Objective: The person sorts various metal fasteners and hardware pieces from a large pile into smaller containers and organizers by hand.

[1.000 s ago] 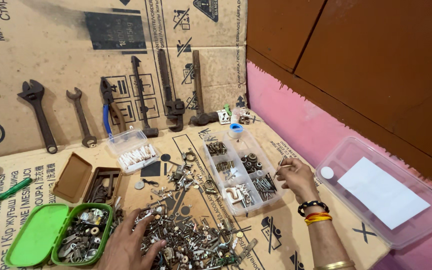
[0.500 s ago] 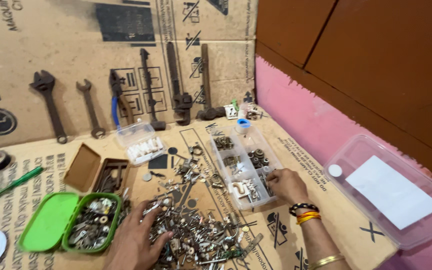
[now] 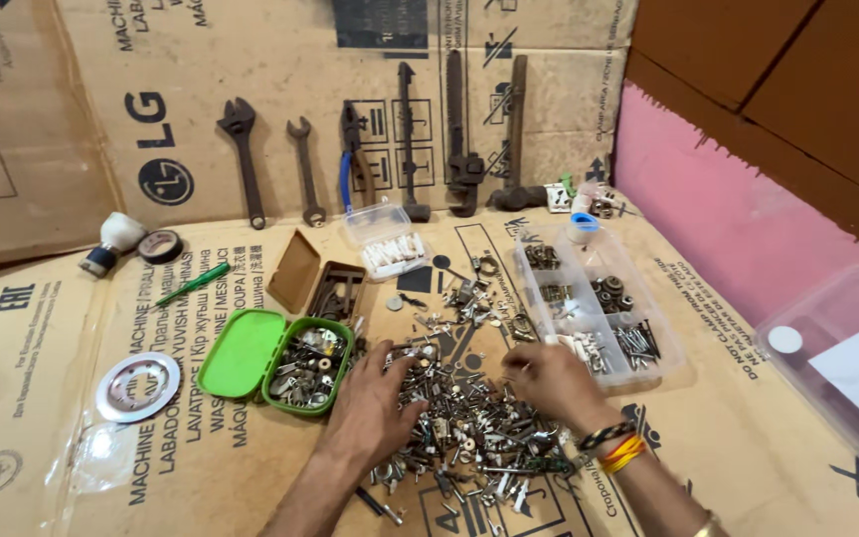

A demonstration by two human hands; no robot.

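Observation:
A heap of small metal screws, nuts and fittings (image 3: 469, 428) lies on flattened cardboard (image 3: 72, 298). My left hand (image 3: 375, 403) rests palm down on the heap's left side, fingers spread, just right of an open green box (image 3: 280, 358) of metal parts. My right hand (image 3: 549, 383), with bangles at the wrist, hovers over the heap's right edge, fingers curled. Whether it pinches a piece is not visible. It sits just in front of a clear compartment organiser (image 3: 599, 303) holding sorted hardware.
Several rusty wrenches and pliers (image 3: 405, 139) lean on the cardboard back wall. A brown box (image 3: 325, 283), a small clear box of white parts (image 3: 387, 242), a green screwdriver (image 3: 194, 282), tape rolls (image 3: 161, 246), a metal ring (image 3: 138, 386) and a clear lidded tub (image 3: 847, 368) lie around.
My right hand has moved left from the organiser back onto the heap. The left hand stays on the heap. The camera has swung left and closer.

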